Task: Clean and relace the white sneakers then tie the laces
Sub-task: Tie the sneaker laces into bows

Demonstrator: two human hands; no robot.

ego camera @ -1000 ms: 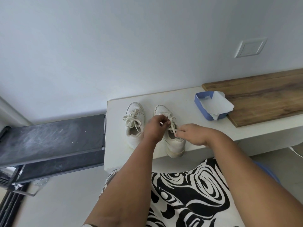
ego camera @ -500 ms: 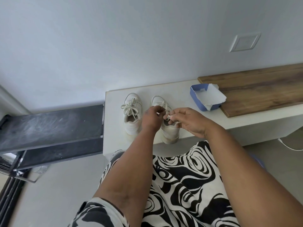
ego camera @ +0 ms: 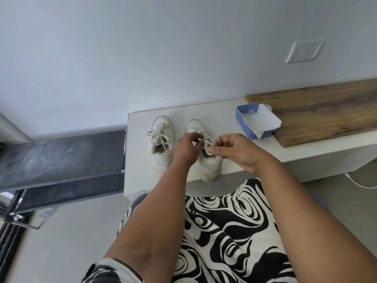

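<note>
Your right hand (ego camera: 234,151) pinches a lace (ego camera: 207,147) loop; your left hand (ego camera: 185,147) pinches the other strand. Keep both taut and cinch evenly. The right sneaker (ego camera: 208,160) sits on the white bench (ego camera: 138,160), heel off-white, beside the tied left sneaker (ego camera: 162,144).

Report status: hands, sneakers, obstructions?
Both hands, left and right, pinch the right sneaker's lace. Left sneaker tied. Nothing in the way.
</note>
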